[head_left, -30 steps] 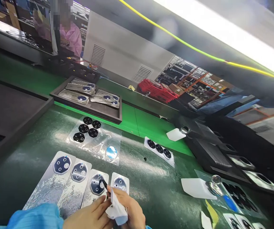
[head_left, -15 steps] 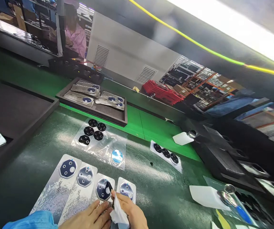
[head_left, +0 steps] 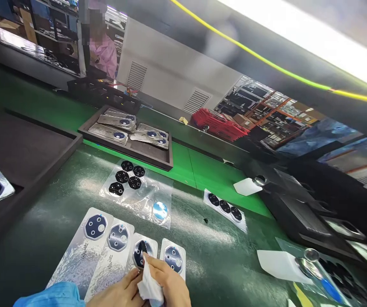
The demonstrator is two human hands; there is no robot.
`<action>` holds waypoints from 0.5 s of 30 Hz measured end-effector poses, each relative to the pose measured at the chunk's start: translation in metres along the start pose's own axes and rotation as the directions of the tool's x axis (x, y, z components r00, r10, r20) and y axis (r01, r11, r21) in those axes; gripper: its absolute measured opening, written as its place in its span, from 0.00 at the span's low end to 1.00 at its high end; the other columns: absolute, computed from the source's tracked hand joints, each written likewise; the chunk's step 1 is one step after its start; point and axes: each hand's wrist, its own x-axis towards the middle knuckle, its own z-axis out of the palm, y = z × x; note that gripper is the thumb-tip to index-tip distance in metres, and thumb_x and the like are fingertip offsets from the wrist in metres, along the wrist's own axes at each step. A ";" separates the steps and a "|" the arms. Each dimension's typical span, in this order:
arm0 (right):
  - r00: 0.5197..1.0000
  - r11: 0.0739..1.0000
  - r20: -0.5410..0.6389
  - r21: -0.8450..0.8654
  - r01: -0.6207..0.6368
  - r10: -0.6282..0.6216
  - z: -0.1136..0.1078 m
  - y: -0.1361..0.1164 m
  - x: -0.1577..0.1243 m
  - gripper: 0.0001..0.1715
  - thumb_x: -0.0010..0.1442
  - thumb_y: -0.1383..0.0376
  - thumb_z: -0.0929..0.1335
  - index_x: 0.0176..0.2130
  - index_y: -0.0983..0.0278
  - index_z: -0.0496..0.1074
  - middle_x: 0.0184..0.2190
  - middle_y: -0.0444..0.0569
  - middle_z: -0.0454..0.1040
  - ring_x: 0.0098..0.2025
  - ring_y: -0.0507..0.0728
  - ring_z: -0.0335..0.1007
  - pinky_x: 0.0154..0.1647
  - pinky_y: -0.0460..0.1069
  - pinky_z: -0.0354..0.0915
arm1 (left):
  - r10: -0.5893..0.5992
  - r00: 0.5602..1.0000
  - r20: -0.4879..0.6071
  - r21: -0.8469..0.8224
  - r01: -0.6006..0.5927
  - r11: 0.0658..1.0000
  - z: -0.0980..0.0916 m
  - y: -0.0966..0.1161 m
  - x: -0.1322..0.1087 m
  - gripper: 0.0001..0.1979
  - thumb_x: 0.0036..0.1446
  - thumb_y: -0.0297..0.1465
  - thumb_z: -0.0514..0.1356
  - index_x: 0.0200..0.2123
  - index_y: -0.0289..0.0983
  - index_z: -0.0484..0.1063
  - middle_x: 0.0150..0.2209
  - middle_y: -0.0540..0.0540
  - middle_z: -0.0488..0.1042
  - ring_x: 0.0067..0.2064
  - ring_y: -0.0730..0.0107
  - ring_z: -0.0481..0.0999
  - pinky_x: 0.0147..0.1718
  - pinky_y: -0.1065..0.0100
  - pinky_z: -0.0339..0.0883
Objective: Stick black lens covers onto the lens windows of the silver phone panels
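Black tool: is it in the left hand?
No, the right hand holds the black tool, with its tip over a dark octagon.

Right hand (head_left: 170,281) in a pinch, left hand (head_left: 116,294) beside it

Right: index finger (head_left: 154,262) points forward; other fingers curled below it, partly hidden. Back of hand turned up and outward. Left: lies low, back upward, just left of the right fingers, fingertips pointing toward them; contact between the two unclear. Left forearm (head_left: 52,295): sleeved in blue, lower left of its own fingers.
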 end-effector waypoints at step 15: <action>0.999 0.968 0.043 0.250 -0.035 0.025 0.048 -0.017 0.035 0.18 0.69 0.61 0.63 0.56 0.54 0.73 0.37 0.47 0.84 0.34 0.59 0.83 0.28 0.46 0.78 | -0.161 0.975 -0.154 0.053 0.171 0.984 -0.019 -0.016 -0.033 0.13 0.71 0.32 0.51 0.46 0.36 0.74 0.43 0.51 0.81 0.48 0.69 0.76 0.59 0.66 0.60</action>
